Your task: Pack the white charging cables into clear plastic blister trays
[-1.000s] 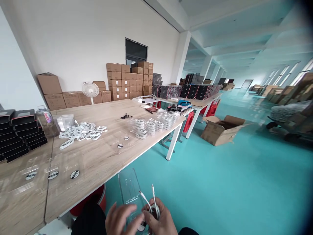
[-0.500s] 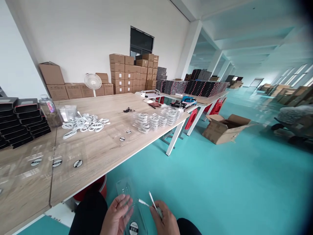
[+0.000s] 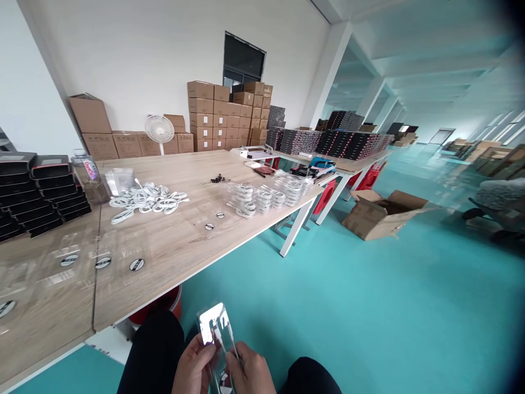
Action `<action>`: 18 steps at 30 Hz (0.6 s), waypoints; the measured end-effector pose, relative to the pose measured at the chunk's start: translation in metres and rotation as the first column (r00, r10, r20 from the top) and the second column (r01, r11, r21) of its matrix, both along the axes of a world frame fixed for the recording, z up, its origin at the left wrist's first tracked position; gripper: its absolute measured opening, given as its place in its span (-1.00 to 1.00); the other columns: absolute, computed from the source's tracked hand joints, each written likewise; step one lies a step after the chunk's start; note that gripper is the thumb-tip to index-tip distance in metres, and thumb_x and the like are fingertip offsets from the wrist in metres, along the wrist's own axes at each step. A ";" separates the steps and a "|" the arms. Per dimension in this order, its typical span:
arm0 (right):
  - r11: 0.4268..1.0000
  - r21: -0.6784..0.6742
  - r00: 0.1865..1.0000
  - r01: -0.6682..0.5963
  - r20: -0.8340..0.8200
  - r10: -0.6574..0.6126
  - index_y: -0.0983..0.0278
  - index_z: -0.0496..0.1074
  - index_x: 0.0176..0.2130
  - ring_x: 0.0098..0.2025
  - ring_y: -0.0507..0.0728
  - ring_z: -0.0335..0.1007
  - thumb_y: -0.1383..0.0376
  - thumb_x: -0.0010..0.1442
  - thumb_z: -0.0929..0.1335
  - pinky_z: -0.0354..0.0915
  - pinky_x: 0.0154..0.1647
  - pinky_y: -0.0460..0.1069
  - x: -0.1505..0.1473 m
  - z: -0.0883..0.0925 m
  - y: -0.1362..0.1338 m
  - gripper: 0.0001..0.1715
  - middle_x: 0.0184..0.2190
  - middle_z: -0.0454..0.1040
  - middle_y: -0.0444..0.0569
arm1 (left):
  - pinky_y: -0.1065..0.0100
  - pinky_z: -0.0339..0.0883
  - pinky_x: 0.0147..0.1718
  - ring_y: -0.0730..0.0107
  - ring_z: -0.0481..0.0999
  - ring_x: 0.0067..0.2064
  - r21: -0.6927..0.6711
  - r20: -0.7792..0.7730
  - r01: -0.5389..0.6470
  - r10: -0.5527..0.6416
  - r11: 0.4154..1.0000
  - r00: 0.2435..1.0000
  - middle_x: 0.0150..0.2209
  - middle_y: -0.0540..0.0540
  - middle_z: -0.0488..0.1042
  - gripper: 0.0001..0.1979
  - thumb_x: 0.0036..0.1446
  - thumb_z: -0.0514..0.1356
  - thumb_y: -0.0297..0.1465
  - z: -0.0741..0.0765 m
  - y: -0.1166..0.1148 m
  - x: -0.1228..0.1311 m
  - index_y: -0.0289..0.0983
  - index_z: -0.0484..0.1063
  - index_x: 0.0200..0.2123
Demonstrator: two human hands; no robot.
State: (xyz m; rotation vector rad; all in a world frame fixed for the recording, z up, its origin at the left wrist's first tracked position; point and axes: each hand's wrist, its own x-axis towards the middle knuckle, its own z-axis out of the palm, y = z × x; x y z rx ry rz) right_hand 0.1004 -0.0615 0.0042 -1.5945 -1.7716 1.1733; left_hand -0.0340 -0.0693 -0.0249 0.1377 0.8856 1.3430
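Above my lap, a clear plastic blister tray [image 3: 214, 314] with a round black-and-white label near its bottom is gripped along its left side by my left hand [image 3: 194, 364]. My right hand [image 3: 249, 368] is closed on a white charging cable [image 3: 231, 331] and presses against the tray's right side. The cable's two plug ends point up over the tray's upper part, where a bright reflection lies. Whether the plugs sit inside the tray's recesses I cannot tell. My fingers hide the rest of the cable.
On the wooden table lie a pile of white cables [image 3: 150, 200], clear trays with round labels [image 3: 136, 265] and stacked packed cables [image 3: 264, 198]. Black boxes [image 3: 39, 194] and a bottle [image 3: 91, 178] stand left. An open carton [image 3: 377, 213] sits on the floor.
My right hand has moved left with the cable, bringing its plugs from beside the tray to over it. The tray's upper part now catches bright light.
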 end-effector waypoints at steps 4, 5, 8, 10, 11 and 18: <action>0.993 -0.120 0.991 0.000 -0.129 -0.015 0.19 0.23 -0.55 -0.56 0.07 0.43 0.17 0.21 0.25 0.19 -0.54 -0.11 -0.007 0.005 0.001 -0.67 -0.62 0.42 -0.13 | 0.32 0.40 -0.40 0.26 0.57 -0.44 0.025 0.006 0.009 -0.009 1.000 1.000 -0.47 -0.08 0.60 -0.66 -0.28 0.52 -0.41 0.007 -0.001 0.002 -0.29 0.59 -0.33; 0.989 -0.144 0.989 0.009 -0.147 -0.030 0.19 0.24 -0.56 -0.57 0.07 0.42 0.18 0.20 0.26 0.17 -0.56 -0.12 -0.009 0.006 0.002 -0.68 -0.63 0.39 -0.14 | 0.33 0.38 -0.42 0.27 0.56 -0.45 0.025 0.004 0.005 -0.005 1.000 1.000 -0.47 -0.07 0.60 -0.66 -0.28 0.51 -0.42 0.008 -0.002 0.003 -0.28 0.59 -0.33; 0.972 -0.234 0.982 0.020 -0.179 -0.064 0.22 0.29 -0.57 -0.59 0.06 0.37 0.23 0.13 0.28 0.16 -0.59 -0.12 -0.011 0.010 0.003 -0.73 -0.65 0.36 -0.15 | 0.38 0.34 -0.45 0.33 0.53 -0.45 0.010 -0.012 -0.016 0.016 1.000 1.000 -0.46 -0.04 0.58 -0.66 -0.26 0.51 -0.38 0.011 -0.003 0.004 -0.26 0.58 -0.33; 0.958 -0.288 0.973 0.005 -0.219 -0.070 0.23 0.32 -0.58 -0.61 0.06 0.34 0.26 0.08 0.28 0.18 -0.58 -0.10 -0.012 0.014 0.002 -0.76 -0.66 0.37 -0.14 | 0.39 0.35 -0.42 0.36 0.51 -0.44 0.006 -0.036 -0.010 0.010 1.000 0.999 -0.46 -0.02 0.56 -0.67 -0.23 0.52 -0.33 0.009 -0.003 0.003 -0.26 0.57 -0.34; 0.953 -0.302 0.967 -0.007 -0.245 -0.070 0.24 0.33 -0.58 -0.61 0.05 0.32 0.27 0.07 0.27 0.18 -0.58 -0.10 -0.012 0.015 0.002 -0.77 -0.66 0.36 -0.14 | 0.38 0.36 -0.40 0.37 0.51 -0.43 0.007 -0.058 -0.004 0.005 1.000 0.998 -0.47 -0.01 0.55 -0.67 -0.21 0.52 -0.30 0.008 -0.003 0.003 -0.27 0.57 -0.35; 0.935 -0.355 0.967 -0.008 -0.239 -0.083 0.24 0.30 -0.58 -0.62 0.03 0.30 0.25 0.06 0.25 0.20 -0.59 -0.11 -0.017 0.022 0.001 -0.78 -0.67 0.33 -0.16 | 0.41 0.34 -0.43 0.42 0.44 -0.45 -0.034 -0.208 -0.094 0.085 0.995 0.974 -0.55 0.01 0.49 -0.66 -0.20 0.52 -0.23 -0.003 0.001 0.003 -0.31 0.53 -0.46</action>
